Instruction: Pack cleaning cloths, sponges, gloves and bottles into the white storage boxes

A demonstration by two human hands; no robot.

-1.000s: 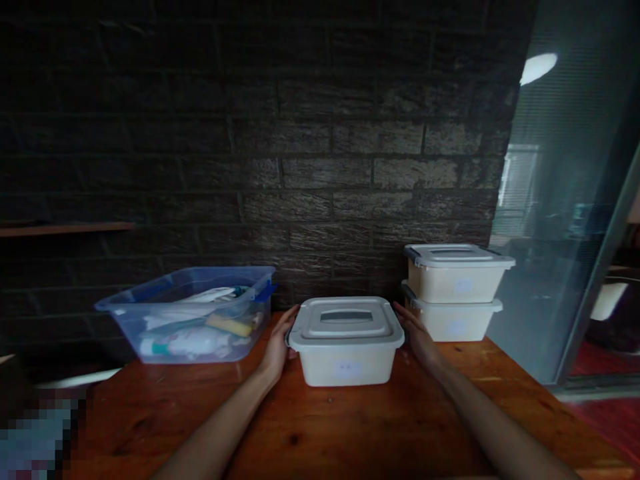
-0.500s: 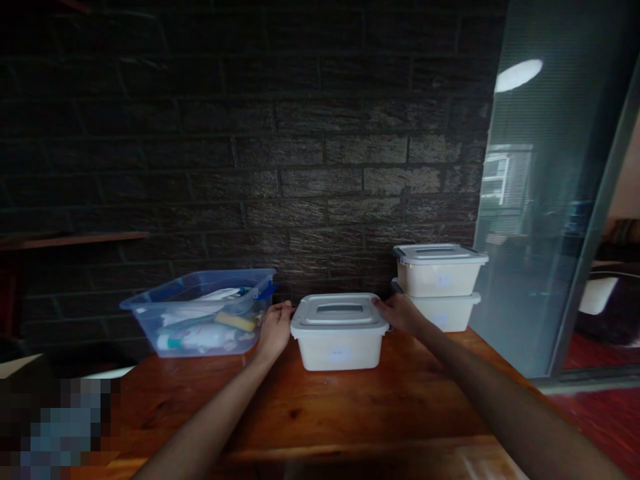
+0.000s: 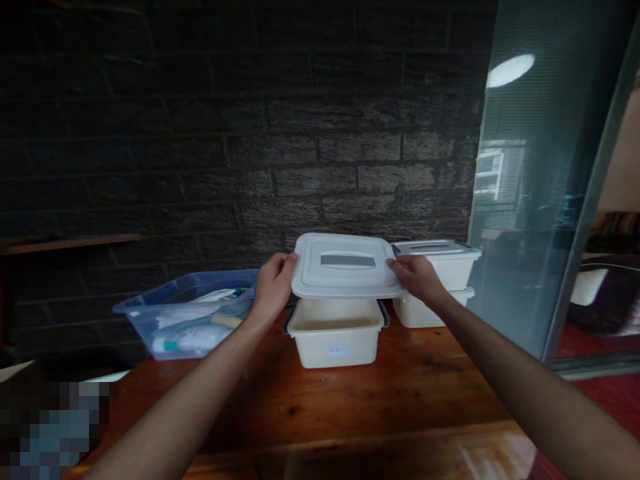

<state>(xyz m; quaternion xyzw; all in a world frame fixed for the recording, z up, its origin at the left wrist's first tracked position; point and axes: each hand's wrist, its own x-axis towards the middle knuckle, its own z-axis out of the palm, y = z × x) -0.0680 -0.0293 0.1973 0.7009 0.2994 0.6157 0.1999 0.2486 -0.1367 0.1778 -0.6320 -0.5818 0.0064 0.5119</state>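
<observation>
A white plastic lid (image 3: 347, 280) with a grey strip in its middle is held in the air between both hands. My left hand (image 3: 274, 283) pinches its left edge, and my right hand (image 3: 417, 277) grips the right edge. Beneath it a cream storage box (image 3: 340, 347) stands upright on the wooden table (image 3: 320, 413), its top uncovered and its dark side clips swung outward. The lid hides the back part of the box's rim. What lies deep inside the box does not show.
On the left stands a clear blue plastic bin (image 3: 145, 327) with a white bottle and other items in it. Two lidded cream boxes (image 3: 453, 270) are stacked at the right, partly behind my right hand. A dark brick wall (image 3: 300, 133) rises behind, with a glass panel (image 3: 520, 267) at right.
The lid was seated on the box and is now lifted above it, tilted towards me. Both hands rose with it. The box stayed on the table.
</observation>
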